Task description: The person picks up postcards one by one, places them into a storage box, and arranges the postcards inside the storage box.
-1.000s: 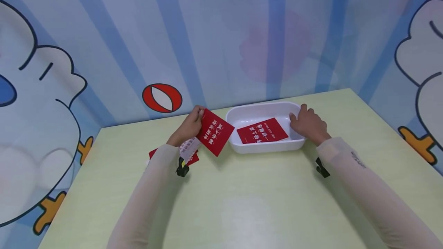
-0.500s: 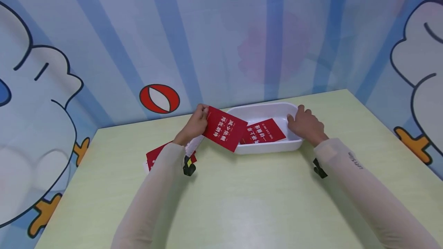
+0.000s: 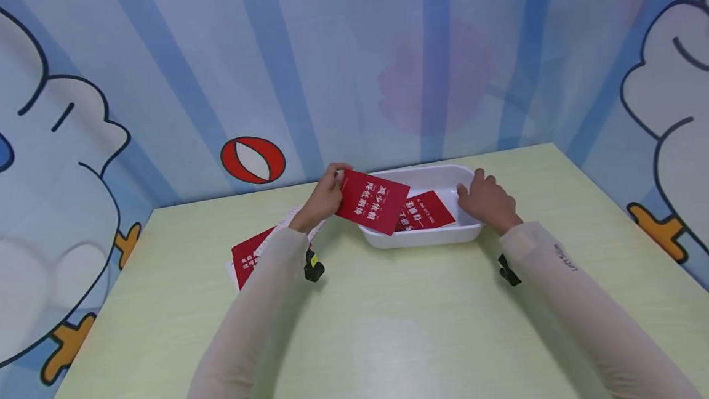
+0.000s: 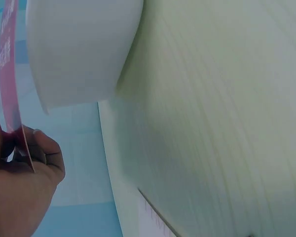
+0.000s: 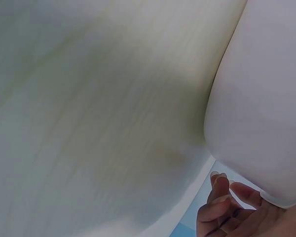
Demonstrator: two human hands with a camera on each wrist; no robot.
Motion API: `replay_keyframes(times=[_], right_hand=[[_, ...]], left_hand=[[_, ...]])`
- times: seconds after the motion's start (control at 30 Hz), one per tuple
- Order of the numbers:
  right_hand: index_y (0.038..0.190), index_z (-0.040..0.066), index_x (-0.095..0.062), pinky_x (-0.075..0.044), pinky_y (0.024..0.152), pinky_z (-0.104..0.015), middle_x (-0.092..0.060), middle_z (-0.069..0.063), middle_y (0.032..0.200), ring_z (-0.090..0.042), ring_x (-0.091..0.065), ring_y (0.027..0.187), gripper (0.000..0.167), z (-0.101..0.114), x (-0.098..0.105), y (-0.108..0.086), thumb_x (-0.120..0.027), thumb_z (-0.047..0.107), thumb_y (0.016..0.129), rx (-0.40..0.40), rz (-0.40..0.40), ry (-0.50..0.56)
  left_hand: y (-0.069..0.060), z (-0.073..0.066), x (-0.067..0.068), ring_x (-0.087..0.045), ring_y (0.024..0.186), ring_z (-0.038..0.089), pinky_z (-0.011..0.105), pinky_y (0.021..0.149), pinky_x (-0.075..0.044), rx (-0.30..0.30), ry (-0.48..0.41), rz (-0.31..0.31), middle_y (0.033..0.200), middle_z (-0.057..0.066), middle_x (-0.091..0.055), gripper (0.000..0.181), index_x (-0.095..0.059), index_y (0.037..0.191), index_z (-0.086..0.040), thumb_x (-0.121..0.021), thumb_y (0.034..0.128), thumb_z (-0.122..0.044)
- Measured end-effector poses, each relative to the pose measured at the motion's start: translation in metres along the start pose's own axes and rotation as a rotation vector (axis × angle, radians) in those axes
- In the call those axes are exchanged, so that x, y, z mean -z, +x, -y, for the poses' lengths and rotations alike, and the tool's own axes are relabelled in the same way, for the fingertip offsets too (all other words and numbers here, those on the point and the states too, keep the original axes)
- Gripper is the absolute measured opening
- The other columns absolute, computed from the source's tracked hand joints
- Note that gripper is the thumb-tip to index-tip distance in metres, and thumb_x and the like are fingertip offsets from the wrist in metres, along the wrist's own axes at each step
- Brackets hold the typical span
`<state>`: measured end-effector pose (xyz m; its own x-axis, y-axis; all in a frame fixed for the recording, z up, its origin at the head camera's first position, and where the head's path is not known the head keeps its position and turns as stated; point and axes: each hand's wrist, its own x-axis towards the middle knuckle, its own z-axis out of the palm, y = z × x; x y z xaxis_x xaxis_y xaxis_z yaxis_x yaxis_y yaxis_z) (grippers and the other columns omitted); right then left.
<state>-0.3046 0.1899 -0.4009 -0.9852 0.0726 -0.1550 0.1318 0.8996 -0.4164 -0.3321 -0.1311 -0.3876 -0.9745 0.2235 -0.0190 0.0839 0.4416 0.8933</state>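
Note:
My left hand [image 3: 325, 197] pinches a red card [image 3: 373, 202] with white writing by its left edge, and the card overlaps the left part of a white tray [image 3: 423, 238]. In the left wrist view the fingers and thumb of the left hand [image 4: 24, 177] grip the card [image 4: 9, 74] beside the tray's wall [image 4: 84, 54]. Inside the tray lies another red card [image 3: 431, 210]. My right hand [image 3: 487, 203] holds the tray's right rim, thumb inside; the right wrist view shows its curled fingers [image 5: 219, 210] under the rim.
A loose pile of red cards [image 3: 249, 254] and a whitish card [image 3: 282, 225] lies left on the pale table [image 3: 399, 313], partly hidden by the left forearm. Behind the table's back edge stands a blue striped backdrop [image 3: 343, 66] with cartoon figures.
My left hand has moved right with its red card, which has swung from beside the tray to over its left end. The right hand keeps its hold on the rim.

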Motion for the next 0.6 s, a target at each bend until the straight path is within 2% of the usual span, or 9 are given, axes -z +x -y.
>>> replay_keyframes(times=[0.27, 0.47, 0.6], right_hand=[[0.145, -0.013, -0.022, -0.048, 0.093, -0.065, -0.045, -0.035, 0.127, -0.047, -0.056, 0.111, 0.067, 0.000, -0.002, 0.000, -0.035, 0.037, 0.103, 0.007, -0.008, -0.003], [0.145, -0.013, -0.022, -0.049, 0.093, -0.065, -0.046, -0.035, 0.126, -0.047, -0.056, 0.110, 0.067, 0.000, -0.002, -0.001, -0.036, 0.036, 0.103, 0.004, -0.017, -0.001], [0.144, -0.013, -0.023, -0.050, 0.092, -0.065, -0.047, -0.035, 0.125, -0.047, -0.057, 0.110, 0.066, 0.000, -0.002, 0.000, -0.036, 0.037, 0.103, 0.010, -0.021, -0.003]], left_hand=[[0.005, -0.001, -0.010, -0.064, 0.101, 0.026, 0.034, 0.076, -0.060, -0.022, -0.013, 0.025, 0.124, 0.016, -0.054, 0.032, -0.039, 0.140, -0.021, -0.028, 0.1100, -0.022], [0.008, -0.007, -0.021, -0.065, 0.098, 0.026, 0.035, 0.076, -0.060, -0.039, -0.004, 0.034, 0.125, 0.017, -0.056, 0.029, -0.040, 0.137, -0.018, -0.030, 0.1096, -0.023], [0.010, -0.012, -0.028, -0.065, 0.096, 0.024, 0.033, 0.076, -0.060, -0.053, 0.010, 0.018, 0.126, 0.016, -0.058, 0.029, -0.040, 0.136, -0.017, -0.030, 0.1094, -0.022]])
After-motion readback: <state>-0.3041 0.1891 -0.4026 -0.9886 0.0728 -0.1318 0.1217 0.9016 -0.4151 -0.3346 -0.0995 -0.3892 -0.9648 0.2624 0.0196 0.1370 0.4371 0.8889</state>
